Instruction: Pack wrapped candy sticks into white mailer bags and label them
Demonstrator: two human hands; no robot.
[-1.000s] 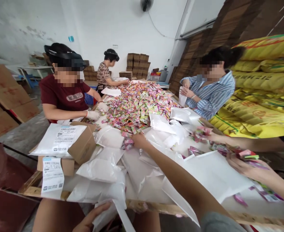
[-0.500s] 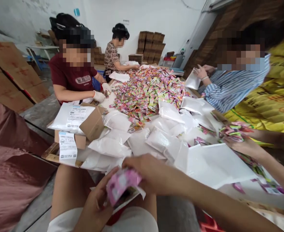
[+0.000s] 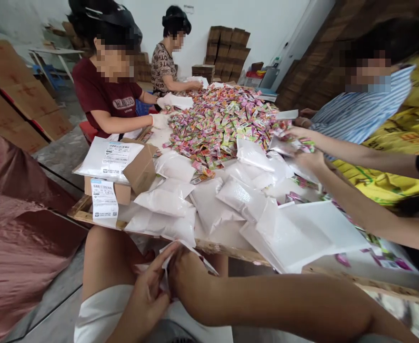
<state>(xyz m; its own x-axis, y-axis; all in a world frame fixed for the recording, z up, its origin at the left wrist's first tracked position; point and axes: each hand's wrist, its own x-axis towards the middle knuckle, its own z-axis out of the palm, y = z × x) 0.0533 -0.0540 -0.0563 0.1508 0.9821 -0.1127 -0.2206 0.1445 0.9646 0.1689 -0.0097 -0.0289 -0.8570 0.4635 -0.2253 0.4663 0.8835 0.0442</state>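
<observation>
While left fingers (image 3: 162, 256) hold a white bag (image 3: 164, 278), right fingers (image 3: 175, 271) inside its mouth

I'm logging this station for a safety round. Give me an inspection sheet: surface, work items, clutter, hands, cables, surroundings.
Surface: wood-edged table, largely covered.
Work items: heap of small colourful packets mid-table; bulging white bags on the near side; white lap bag at the hands.
Clutter: open carton with a labelled parcel on it; stray packets near the right edge.
Left hand: gripping the lap bag's edge.
Right hand: at the bag's mouth, fingertips hidden.
Cables: nothing seen.
Surroundings: co-worker in maroon, one in print, one in stripes; another person's arms extend from the right; stacked cartons; yellow sacks.
</observation>
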